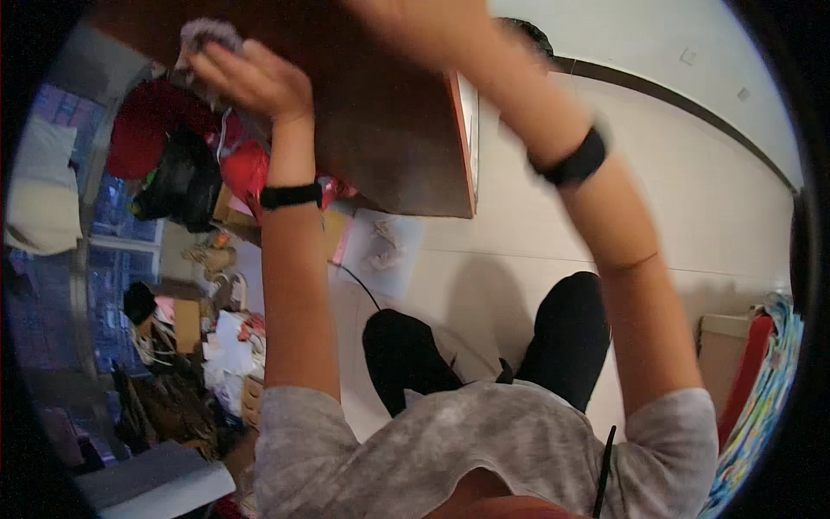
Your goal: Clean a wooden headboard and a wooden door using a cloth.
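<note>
My left hand [264,80] is raised at the upper left, its fingers closed on a crumpled greyish-purple cloth [210,33]. The cloth is at the left part of a dark brown wooden furniture panel [389,143]; whether it touches the wood I cannot tell. Reaching up across the panel's right side, my right hand [428,30] is smeared by motion and cut off by the top of the picture. Its fingers do not show clearly, nor whether they hold anything. Black bands circle both wrists.
Left of the panel hang or lie dark red and black bags [177,173]. Below them, clutter and boxes [186,320] line the left wall. Crumpled bits lie on a pale sheet [406,233] on the tiled floor, near a black cable [359,284]. At right stands a red-edged object [745,376].
</note>
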`<action>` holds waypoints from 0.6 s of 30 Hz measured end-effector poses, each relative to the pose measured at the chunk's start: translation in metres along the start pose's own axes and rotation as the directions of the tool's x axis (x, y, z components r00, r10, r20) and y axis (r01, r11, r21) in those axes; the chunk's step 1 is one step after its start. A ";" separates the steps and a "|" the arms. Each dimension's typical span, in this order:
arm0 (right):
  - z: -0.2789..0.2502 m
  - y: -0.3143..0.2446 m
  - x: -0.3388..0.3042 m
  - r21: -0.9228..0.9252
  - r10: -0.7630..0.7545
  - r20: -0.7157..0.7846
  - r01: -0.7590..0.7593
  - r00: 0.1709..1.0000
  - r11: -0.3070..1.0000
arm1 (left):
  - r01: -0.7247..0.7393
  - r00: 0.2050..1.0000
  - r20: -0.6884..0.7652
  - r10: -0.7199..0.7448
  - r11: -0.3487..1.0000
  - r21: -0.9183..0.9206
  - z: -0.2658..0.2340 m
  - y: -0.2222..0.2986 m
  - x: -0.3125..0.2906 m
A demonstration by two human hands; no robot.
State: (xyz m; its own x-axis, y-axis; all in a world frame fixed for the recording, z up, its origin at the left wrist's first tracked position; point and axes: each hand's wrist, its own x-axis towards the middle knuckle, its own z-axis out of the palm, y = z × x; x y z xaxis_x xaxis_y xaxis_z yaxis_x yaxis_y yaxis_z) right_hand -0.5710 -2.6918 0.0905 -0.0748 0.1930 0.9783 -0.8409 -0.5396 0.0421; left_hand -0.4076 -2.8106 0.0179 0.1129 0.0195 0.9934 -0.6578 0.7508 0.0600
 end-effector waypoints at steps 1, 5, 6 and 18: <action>-0.023 -0.033 -0.050 -0.042 0.395 0.459 -0.425 0.795 0.904 | -0.106 0.992 -0.062 0.106 0.994 -0.004 -0.007 -0.022 0.003; -0.084 -0.051 -0.231 -0.044 0.751 0.234 -0.765 0.617 0.642 | -0.063 0.996 -0.057 0.062 0.998 -0.011 0.017 0.010 0.011; -0.096 -0.060 -0.261 -0.042 0.831 0.237 -0.849 0.504 0.527 | -0.058 0.996 -0.067 0.055 0.997 -0.046 0.017 0.010 0.008; -0.075 -0.041 -0.183 -0.057 0.633 0.291 -0.648 0.717 0.760 | -0.086 0.996 -0.015 0.089 0.983 0.161 0.018 -0.014 0.000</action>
State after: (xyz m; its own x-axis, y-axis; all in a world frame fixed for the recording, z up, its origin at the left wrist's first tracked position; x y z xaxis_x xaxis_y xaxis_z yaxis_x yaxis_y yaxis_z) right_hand -0.5631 -2.6430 -0.1053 -0.4300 -0.4421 0.7872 -0.6208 -0.4883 -0.6134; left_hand -0.4119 -2.8334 0.0192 0.0647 0.0965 0.9932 -0.7762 0.6304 -0.0107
